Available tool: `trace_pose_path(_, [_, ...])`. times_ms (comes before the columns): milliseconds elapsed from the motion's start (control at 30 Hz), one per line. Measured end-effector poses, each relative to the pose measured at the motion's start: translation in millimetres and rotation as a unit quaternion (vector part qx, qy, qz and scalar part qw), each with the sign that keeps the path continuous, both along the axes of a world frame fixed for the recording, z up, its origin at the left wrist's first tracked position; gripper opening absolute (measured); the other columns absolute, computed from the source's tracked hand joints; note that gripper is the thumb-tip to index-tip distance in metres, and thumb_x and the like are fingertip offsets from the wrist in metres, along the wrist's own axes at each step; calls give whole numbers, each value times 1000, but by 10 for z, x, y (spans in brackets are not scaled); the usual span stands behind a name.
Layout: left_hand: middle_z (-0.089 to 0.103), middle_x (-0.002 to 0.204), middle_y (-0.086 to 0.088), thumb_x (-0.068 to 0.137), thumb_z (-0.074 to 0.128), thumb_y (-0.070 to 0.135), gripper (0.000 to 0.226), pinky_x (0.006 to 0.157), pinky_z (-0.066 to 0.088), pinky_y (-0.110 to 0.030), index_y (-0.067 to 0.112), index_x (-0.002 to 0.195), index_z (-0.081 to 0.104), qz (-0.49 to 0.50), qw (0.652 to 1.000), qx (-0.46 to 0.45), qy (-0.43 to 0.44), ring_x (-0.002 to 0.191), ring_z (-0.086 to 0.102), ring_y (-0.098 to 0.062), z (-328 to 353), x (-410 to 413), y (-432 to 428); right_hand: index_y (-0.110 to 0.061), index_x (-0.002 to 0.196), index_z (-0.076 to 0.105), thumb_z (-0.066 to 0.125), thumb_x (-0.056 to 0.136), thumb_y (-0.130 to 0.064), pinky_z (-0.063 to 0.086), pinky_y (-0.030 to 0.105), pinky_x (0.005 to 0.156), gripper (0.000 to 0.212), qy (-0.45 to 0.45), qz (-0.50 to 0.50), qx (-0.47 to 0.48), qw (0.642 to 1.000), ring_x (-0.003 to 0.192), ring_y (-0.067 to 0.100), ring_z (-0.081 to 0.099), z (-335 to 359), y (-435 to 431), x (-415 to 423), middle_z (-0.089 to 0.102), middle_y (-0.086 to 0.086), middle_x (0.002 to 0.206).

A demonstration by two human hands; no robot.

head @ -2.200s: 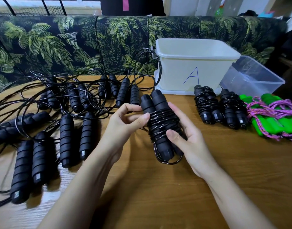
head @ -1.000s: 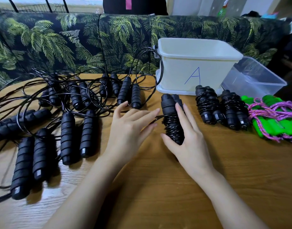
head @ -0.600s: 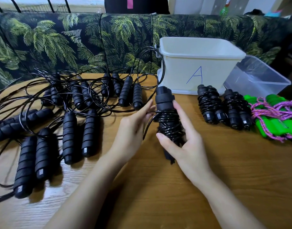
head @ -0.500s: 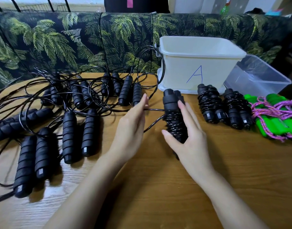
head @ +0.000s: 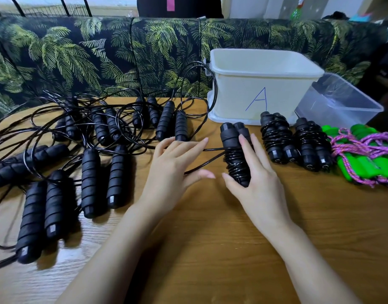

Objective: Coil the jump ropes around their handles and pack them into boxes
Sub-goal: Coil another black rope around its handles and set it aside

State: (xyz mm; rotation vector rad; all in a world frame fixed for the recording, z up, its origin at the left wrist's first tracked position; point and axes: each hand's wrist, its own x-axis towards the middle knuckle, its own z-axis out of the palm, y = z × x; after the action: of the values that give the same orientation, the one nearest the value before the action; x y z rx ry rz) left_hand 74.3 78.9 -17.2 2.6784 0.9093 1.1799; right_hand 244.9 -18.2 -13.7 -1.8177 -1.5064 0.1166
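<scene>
Bundle [head: 230, 148], seemingly in right hand [head: 259, 183], sits near box [head: 237, 93] base.

Light brown wood-grain worktop [head: 210, 249], dark sofa with green palm-leaf print [head: 101, 58] behind it, black metal bars [head: 63, 5] at a bright window, pale wall [head: 274, 6].

— What sort of place is this?
— A home, most likely a living room. A sofa [head: 101, 51] in palm-leaf fabric fills the upper half of the frame, right behind a wood-grain table [head: 210, 249].
— Anything else domestic?
— Household plastic tubs at upper right: a white box [head: 239, 93] hand-marked "A" and a clear box [head: 342, 102]. A green bottle [head: 297, 10] stands at the top edge.
</scene>
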Motion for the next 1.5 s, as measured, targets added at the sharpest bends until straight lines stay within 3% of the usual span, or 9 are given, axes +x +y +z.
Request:
trace_pose_path(333, [74, 88, 13, 83, 76, 37, 18, 86, 48, -27, 20, 89, 73, -16, 957, -196, -213, 87, 67, -3, 88, 12, -64, -31, 150, 36, 78, 82, -25, 24, -5, 95, 80, 52, 58, 81, 994, 140, -4, 29, -29, 25, -5, 24, -9, 162])
trace_pose_path(533, [77, 90, 4, 71, 73, 17, 13, 80, 53, -19, 9, 81, 73, -85, 841, -428, -321, 92, 72, -9, 120, 22, -64, -24, 146, 42, 75, 80, -14, 30, 14, 112, 74, 201, 189, 114, 954, 142, -5, 30, 58, -21, -148, 32, -6, 159])
trace_pose_path(700, [77, 97, 3, 66, 76, 26, 42, 87, 52, -19, 23, 107, 68, -132, 799, -489, -324, 99, 70, -8, 133, -8, -44, -40, 142, 42, 73, 78, -29, 32, 32, 116, 71, 311, 228, 86, 919, 143, 7, 37, 98, -64, -156, 41, -7, 155])
trace_pose_path(933, [69, 123, -8, 63, 89, 36, 72, 102, 49, -31, 17, 127, 61, -233, 713, -569, -337, 120, 62, -19, 124, -32, -16, -34, 145, 40, 69, 85, -25, 36, 29, 114, 68, 415, 279, 38, 865, 135, 10, 48, 107, -55, -123, 56, -13, 142])
trace_pose_path(1000, [72, 118, -7, 66, 88, 31, 64, 99, 51, -30, 17, 124, 63, -194, 724, -558, -356, 114, 65, -17, 142, -9, -42, -40, 147, 38, 64, 89, -32, 28, 35, 120, 64, 387, 277, 35, 879, 144, 11, 36, 96, -40, -91, 45, -13, 152])
trace_pose_path(1133, [77, 99, 0, 67, 75, 16, 50, 81, 53, -16, 14, 115, 67, -93, 765, -508, -384, 96, 71, -8, 187, 35, -99, -31, 146, 42, 49, 103, -16, 20, 13, 116, 47, 209, 240, 61, 946, 147, -2, 21, 58, 13, -115, 25, -14, 161])
trace_pose_path(1300, [77, 89, 10, 76, 78, 3, 34, 76, 51, -11, 27, 99, 70, -49, 811, -442, -380, 92, 71, -1, 198, 117, -218, -44, 153, 24, 39, 102, 1, 38, 22, 109, 69, 45, 173, 35, 983, 147, 4, 27, -21, 37, -169, 11, -17, 164])
trace_pose_path(1400, [73, 81, 23, 79, 78, 1, 36, 74, 49, -8, 34, 91, 68, -47, 832, -414, -366, 89, 68, 7, 191, 167, -280, -35, 156, 13, 45, 96, -31, 55, 37, 80, 69, -130, 82, 22, 988, 140, 24, 38, -56, 22, -259, 10, -3, 165])
trace_pose_path(1500, [70, 81, 30, 80, 79, 5, 38, 75, 48, -6, 38, 93, 65, -54, 845, -401, -350, 93, 66, 10, 174, 191, -304, -25, 156, 18, 75, 68, -53, 57, 36, 59, 108, -203, 15, -20, 979, 126, 30, 52, -67, 32, -330, 25, 9, 159])
